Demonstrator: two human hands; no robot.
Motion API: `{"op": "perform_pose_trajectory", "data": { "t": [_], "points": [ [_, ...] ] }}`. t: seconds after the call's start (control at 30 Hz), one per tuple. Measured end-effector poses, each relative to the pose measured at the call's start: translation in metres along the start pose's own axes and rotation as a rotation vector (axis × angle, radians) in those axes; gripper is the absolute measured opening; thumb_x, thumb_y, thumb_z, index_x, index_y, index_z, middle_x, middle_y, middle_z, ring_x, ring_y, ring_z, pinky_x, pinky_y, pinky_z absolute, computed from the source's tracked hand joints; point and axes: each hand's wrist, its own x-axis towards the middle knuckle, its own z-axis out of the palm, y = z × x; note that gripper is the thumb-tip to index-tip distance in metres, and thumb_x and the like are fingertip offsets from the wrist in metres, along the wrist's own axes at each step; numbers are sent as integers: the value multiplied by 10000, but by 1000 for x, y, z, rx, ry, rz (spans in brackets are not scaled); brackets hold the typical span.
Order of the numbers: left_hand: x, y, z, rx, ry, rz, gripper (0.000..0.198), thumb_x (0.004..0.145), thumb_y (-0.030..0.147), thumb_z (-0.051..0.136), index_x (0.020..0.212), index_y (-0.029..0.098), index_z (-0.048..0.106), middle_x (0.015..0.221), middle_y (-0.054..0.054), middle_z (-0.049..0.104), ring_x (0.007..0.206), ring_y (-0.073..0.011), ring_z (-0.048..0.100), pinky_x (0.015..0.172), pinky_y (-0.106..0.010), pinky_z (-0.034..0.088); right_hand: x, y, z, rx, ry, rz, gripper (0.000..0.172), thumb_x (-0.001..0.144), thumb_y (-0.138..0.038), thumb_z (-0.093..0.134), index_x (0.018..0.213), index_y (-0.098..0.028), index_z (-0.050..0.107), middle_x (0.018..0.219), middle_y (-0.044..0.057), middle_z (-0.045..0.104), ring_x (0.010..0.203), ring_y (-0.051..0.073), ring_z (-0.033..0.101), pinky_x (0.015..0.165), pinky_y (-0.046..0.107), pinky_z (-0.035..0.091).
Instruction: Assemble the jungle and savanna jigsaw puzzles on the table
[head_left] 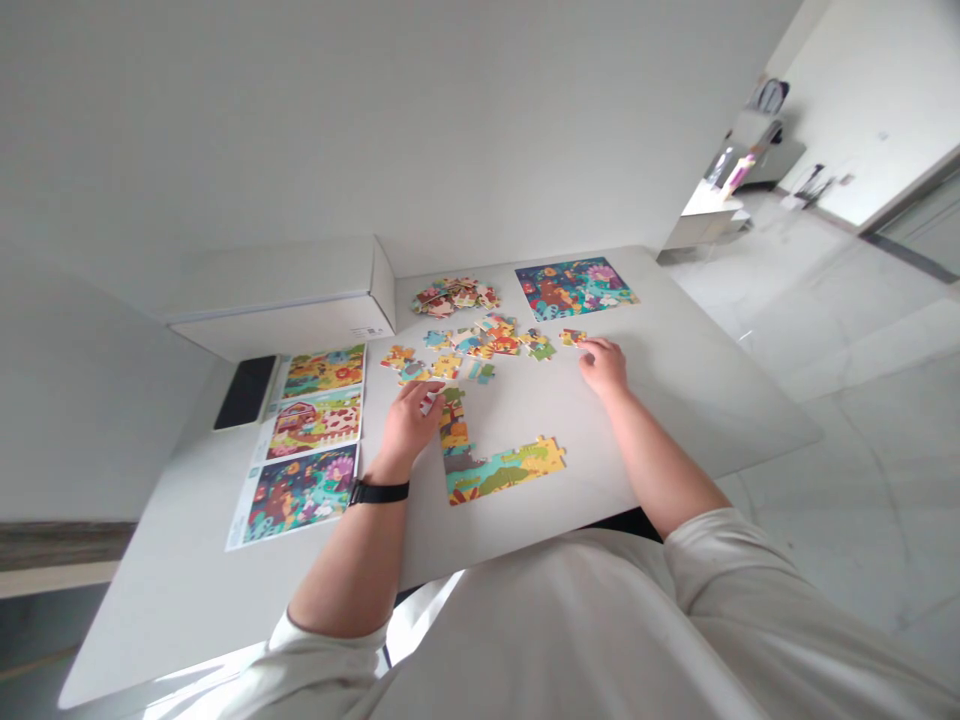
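The left hand [409,425] pinches a jigsaw piece [428,403]; the right hand [604,365] lies open beside another piece [572,337]. Box label [367,332] unreadable.

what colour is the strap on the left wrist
Plain black wrist strap, shown best in the head view.

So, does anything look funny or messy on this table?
Yes, a little: the jigsaw pieces lie jumbled in a messy pile mid-table, some on top of each other. The joined puzzle section near the person is a crooked L shape, not a full rectangle, looking unfinished.
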Motion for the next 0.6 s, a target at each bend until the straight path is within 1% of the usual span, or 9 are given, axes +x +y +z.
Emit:
{"op": "perform_pose_trajectory", "data": {
  "t": [0.1, 0.23, 0.4, 0.5, 0.6],
  "points": [
    [0, -1, 0, -6, -10, -2, 282, 1013, 352, 605, 1192, 206, 767, 1141, -84, 738, 874, -185, 717, 898, -352, 624, -1, 1, 2, -50, -32, 26, 375, 940, -215, 585, 1221, -253, 831, 1400, 99, 752, 1313, 341, 627, 1180, 534, 488],
    [-1, -1, 1, -13, -14, -2, 289, 1011, 360, 604, 1196, 209, 767, 1151, -86, 736, 880, -190, 721, 913, -363, 626, -1, 2, 1, -113, -41, 52, 360, 944, -217, 593, 1208, -249, 834, 1403, 126, 730, 1304, 350, 621, 1151, 536, 507],
    [-1, 2, 1, -15, -21, 5, 277, 1017, 349, 603, 1197, 216, 766, 1164, -90, 738, 915, -200, 726, 941, -373, 623, 0, 2, 1, -59, -37, 12, 358, 928, -187, 588, 1185, -244, 831, 1383, 118, 758, 1331, 337, 632, 1181, 533, 492],
    [-1, 3, 1, -29, -25, 17, 271, 1016, 339, 602, 1193, 214, 766, 1164, -89, 734, 905, -193, 726, 917, -361, 623, 0, 0, 0, -42, -65, -5, 365, 933, -188, 579, 1201, -236, 824, 1377, 111, 771, 1319, 320, 649, 1188, 515, 489],
    [0, 3, 2, -34, -33, 17, 268, 1018, 342, 603, 1188, 213, 763, 1175, -91, 733, 899, -190, 724, 902, -357, 624, -1, -2, -2, -63, -70, -14, 355, 944, -211, 591, 1202, -239, 833, 1354, 114, 776, 1294, 335, 651, 1179, 522, 488]
  ]
}}
